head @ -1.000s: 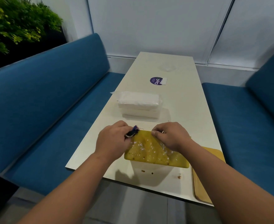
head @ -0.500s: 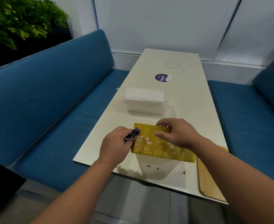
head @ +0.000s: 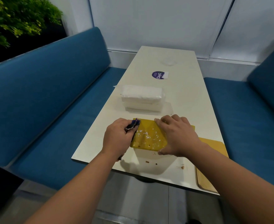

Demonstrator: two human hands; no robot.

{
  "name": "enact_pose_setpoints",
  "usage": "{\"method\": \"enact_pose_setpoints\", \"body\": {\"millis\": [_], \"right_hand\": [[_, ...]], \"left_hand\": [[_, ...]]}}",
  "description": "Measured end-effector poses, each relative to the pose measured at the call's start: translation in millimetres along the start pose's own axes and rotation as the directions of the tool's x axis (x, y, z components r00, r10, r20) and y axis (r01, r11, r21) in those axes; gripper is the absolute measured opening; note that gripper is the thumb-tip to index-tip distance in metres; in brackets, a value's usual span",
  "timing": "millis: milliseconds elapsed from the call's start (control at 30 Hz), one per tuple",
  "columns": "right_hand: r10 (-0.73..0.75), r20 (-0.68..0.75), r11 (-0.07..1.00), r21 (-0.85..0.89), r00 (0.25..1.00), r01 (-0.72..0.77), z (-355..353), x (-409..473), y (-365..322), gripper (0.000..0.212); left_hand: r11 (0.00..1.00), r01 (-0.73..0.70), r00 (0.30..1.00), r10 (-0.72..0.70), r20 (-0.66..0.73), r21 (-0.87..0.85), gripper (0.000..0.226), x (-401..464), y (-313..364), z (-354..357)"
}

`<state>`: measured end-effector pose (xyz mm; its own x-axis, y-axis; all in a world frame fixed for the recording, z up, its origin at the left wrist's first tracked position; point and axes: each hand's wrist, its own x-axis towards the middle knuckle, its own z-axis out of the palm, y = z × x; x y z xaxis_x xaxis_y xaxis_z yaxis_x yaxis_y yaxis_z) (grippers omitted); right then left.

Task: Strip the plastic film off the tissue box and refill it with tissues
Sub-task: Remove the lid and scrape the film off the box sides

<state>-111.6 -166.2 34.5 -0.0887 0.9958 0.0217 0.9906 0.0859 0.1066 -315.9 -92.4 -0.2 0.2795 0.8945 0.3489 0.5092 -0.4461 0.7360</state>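
Observation:
A yellow tissue box (head: 149, 136) with white and brown residue on its top face is lifted a little above the near end of the white table (head: 186, 101). My right hand (head: 176, 135) grips the box's right part, fingers over the far edge and thumb at the near edge. My left hand (head: 118, 138) sits at the box's left end and pinches a crumpled purple and white scrap of film (head: 133, 125). A clear-wrapped pack of white tissues (head: 142, 97) lies on the table just beyond the box.
A wooden board (head: 212, 164) lies at the table's near right corner. A round purple sticker (head: 159, 75) and a crumpled clear film (head: 169, 61) lie further back. Small brown crumbs (head: 150, 162) dot the near edge. Blue bench seats (head: 52, 101) flank the table.
My right hand has slid along the box and now spans it from far edge to near edge. My left hand keeps the purple scrap at the left end.

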Motion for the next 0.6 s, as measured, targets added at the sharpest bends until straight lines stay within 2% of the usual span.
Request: {"method": "enact_pose_setpoints", "body": {"millis": [233, 433, 600], "right_hand": [[0.01, 0.04, 1.0, -0.007, 0.999, -0.01, -3, 5, -2, 0.114], [0.026, 0.053, 1.0, -0.012, 0.998, -0.025, -5, 5, -4, 0.114], [0.033, 0.07, 0.999, 0.002, 0.997, -0.034, -6, 7, -3, 0.115]], "left_hand": [[0.999, -0.016, 1.0, 0.016, 0.026, 0.032, 0.013, -45, -18, -2], [0.999, 0.03, 0.999, -0.03, -0.036, 0.018, 0.015, -23, -6, 1], [0.999, -0.038, 0.999, 0.038, -0.008, 0.035, 0.011, -51, -10, 2]]}}
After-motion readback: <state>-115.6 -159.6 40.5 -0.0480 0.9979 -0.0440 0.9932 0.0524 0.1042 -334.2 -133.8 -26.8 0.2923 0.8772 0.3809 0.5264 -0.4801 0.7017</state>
